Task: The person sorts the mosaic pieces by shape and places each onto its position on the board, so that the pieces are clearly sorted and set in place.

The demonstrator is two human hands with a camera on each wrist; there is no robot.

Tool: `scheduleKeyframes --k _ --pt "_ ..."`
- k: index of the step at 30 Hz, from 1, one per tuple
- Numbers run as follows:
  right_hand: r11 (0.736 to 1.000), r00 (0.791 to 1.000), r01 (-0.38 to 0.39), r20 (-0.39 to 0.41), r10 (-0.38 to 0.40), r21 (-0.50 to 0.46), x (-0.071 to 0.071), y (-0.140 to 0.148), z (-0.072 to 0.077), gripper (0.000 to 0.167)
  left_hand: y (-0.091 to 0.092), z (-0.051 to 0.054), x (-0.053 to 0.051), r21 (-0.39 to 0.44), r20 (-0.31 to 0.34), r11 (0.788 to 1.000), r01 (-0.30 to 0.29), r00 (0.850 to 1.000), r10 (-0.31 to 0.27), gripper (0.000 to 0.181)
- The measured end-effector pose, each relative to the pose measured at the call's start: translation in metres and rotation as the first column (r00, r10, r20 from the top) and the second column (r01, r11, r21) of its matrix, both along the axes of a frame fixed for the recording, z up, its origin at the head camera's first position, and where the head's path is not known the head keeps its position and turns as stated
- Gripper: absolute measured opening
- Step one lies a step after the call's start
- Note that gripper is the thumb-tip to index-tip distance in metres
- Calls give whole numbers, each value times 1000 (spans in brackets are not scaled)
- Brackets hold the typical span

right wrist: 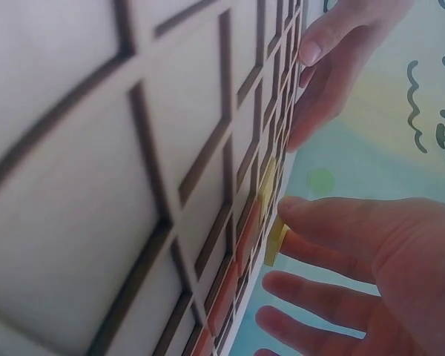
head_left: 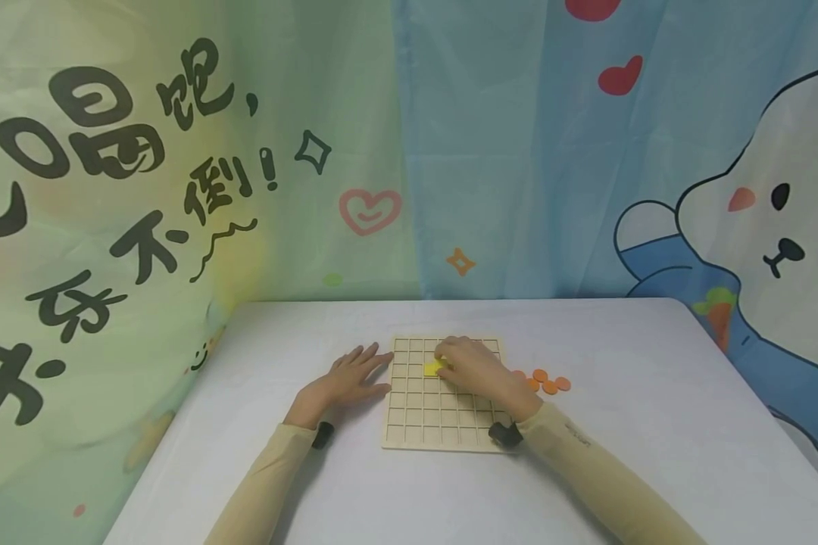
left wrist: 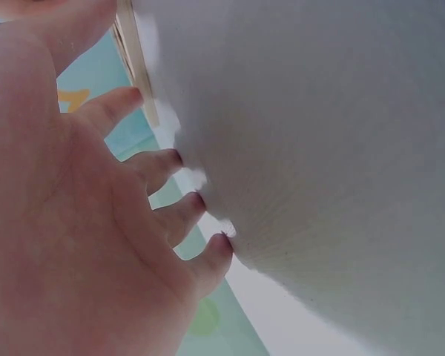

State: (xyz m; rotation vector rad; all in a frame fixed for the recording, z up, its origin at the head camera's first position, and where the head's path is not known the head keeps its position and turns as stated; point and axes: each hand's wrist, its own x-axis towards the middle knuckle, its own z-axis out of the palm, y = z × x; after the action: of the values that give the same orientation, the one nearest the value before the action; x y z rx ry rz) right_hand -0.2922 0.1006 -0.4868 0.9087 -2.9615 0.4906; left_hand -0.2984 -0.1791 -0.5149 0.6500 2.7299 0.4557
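A pale wooden grid board [head_left: 423, 424] lies flat in front of me. My right hand [head_left: 477, 369] is over its upper part and pinches a thin yellow piece [right wrist: 274, 243] between thumb and finger. Another yellow piece [right wrist: 267, 182] sits in a grid cell close by. Reddish-orange pieces [right wrist: 222, 297] lie in cells along the grid in the right wrist view; in the head view my right hand and arm hide them. My left hand [head_left: 349, 378] rests at the board's left side, fingers spread, index finger and thumb touching its edge.
Several loose orange discs [head_left: 550, 387] lie on the white table [head_left: 300, 484] just right of the board, partly behind the right forearm. A printed curtain [head_left: 477, 151] hangs behind the table. Dark wrist cameras [head_left: 506, 435] are strapped under both wrists.
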Motion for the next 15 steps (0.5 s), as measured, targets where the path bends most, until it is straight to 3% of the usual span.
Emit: scheduleKeyframes --k 15 --pt "1000 999 -2 33 2 -2 -3 -21 8 26 1 1 -1 -12 7 1000 -11 1000 11 66"
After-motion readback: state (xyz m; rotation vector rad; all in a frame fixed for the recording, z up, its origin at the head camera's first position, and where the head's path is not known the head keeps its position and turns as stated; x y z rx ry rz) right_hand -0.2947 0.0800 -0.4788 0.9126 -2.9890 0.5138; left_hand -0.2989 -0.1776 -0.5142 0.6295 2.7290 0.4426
